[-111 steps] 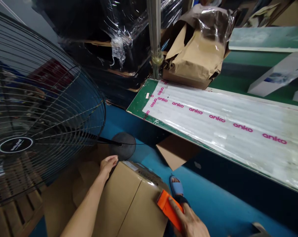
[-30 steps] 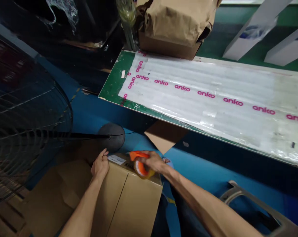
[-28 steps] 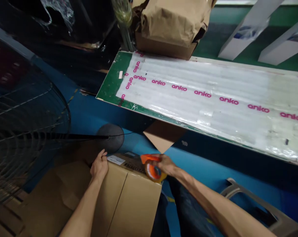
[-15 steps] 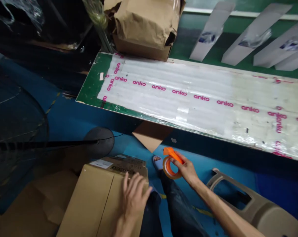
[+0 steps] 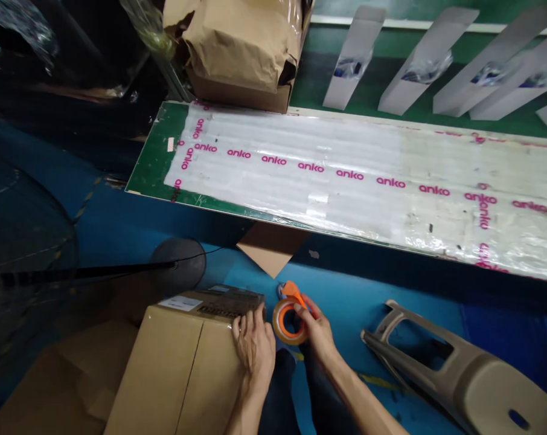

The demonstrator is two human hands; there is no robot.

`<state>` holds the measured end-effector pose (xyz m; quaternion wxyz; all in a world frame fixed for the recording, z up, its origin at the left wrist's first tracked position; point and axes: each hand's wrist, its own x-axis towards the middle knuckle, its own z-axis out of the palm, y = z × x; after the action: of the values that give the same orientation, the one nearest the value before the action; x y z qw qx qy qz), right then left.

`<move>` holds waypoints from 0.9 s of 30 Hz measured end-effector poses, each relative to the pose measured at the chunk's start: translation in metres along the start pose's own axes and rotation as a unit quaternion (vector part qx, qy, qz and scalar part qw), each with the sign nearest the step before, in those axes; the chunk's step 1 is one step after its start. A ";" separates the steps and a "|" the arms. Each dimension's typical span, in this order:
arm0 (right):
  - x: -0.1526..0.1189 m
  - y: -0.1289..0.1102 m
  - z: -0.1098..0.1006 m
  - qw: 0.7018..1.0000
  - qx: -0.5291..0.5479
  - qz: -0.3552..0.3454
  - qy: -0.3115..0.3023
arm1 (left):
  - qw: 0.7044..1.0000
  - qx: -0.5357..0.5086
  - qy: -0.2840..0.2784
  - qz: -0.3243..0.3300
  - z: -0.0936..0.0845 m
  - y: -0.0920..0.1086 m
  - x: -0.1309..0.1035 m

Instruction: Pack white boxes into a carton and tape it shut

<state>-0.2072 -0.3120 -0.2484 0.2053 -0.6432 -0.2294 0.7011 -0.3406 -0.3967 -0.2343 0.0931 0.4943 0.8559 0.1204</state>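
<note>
Cardboard fills the lower left of the frame: a closed carton [image 5: 187,356] sits on the floor with its flaps meeting along a centre seam and a white label on its far top edge; the left hand [image 5: 254,345] lies flat on the carton's right top corner, fingers spread and gripping nothing, seemingly pressing the flap down to keep it shut. Just right of it the right hand [image 5: 317,329] holds a tape dispenser [image 5: 291,314], orange with a roll of clear tape, its fingers curled closed around the handle; the roll hangs just beside the carton's right edge, close to it though contact cannot be told, a hold that would keep the tape ready by the seam.

Flattened cardboard sheets [image 5: 74,374] lie under and left of the carton; the round black base of a fan [image 5: 179,272] stands behind it, its pole running out to the left edge. A long table [image 5: 151,163] crosses the upper frame, its green top covered in clear film printed with pink lettering; a loose piece of cardboard [image 5: 268,251] pokes out beneath its near edge. A brown paper parcel [image 5: 241,48] sits at the table's far end at upper centre; white boxes [image 5: 355,57] lie in a row on the green surface at upper right; a beige plastic stool [image 5: 459,374] lies tipped at lower right on the blue floor [image 5: 355,290].
</note>
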 end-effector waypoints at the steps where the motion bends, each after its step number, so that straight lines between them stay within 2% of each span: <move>1: 0.002 0.000 0.007 1.000 0.004 0.009 -0.013 | 1.000 -0.019 0.021 0.005 -0.003 -0.008 -0.004; 3: 0.007 -0.002 0.018 0.999 -0.017 0.014 -0.044 | 0.997 -0.020 0.072 -0.020 -0.014 -0.032 -0.016; 5: 0.015 -0.009 0.027 0.996 -0.052 0.005 -0.074 | 0.989 0.028 0.112 -0.092 -0.026 -0.060 -0.031; 7: 0.024 -0.018 0.038 0.992 -0.075 -0.012 -0.105 | 0.978 0.074 0.126 -0.149 -0.033 -0.083 -0.045; 9: 0.033 -0.026 0.055 0.983 -0.099 -0.033 -0.148 | 0.975 0.097 0.121 -0.158 -0.032 -0.095 -0.056; 11: 0.039 -0.031 0.082 0.971 -0.123 -0.048 -0.200 | 0.976 0.109 0.116 -0.149 -0.027 -0.097 -0.062; 13: 0.041 -0.032 0.121 0.955 -0.147 -0.055 -0.253 | 0.975 0.117 0.119 -0.145 -0.020 -0.095 -0.064; 17: 0.029 -0.030 0.222 0.923 -0.194 -0.063 -0.325 | 0.976 0.120 0.123 -0.137 -0.011 -0.098 -0.067; 20: 0.015 -0.031 0.300 0.906 -0.233 -0.087 -0.343 | 0.974 0.110 0.133 -0.146 -0.005 -0.106 -0.073; 22: 0.010 -0.033 0.342 0.898 -0.250 -0.093 -0.349 | 0.973 0.100 0.137 -0.159 -0.002 -0.109 -0.078; 24: 0.011 -0.033 0.366 0.894 -0.259 -0.084 -0.356 | 0.973 0.092 0.135 -0.161 -0.001 -0.109 -0.080; 25: 0.014 -0.033 0.368 0.892 -0.261 -0.075 -0.361 | 0.974 0.091 0.135 -0.159 -0.002 -0.108 -0.079; 27: 0.024 -0.032 0.351 0.890 -0.268 -0.056 -0.366 | 0.972 0.101 0.139 -0.159 -0.005 -0.104 -0.076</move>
<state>-0.5589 -0.2927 -0.2255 -0.0343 -0.3581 -0.5035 0.7856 -0.3897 -0.5135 -0.2569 -0.0596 0.3375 0.9357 0.0842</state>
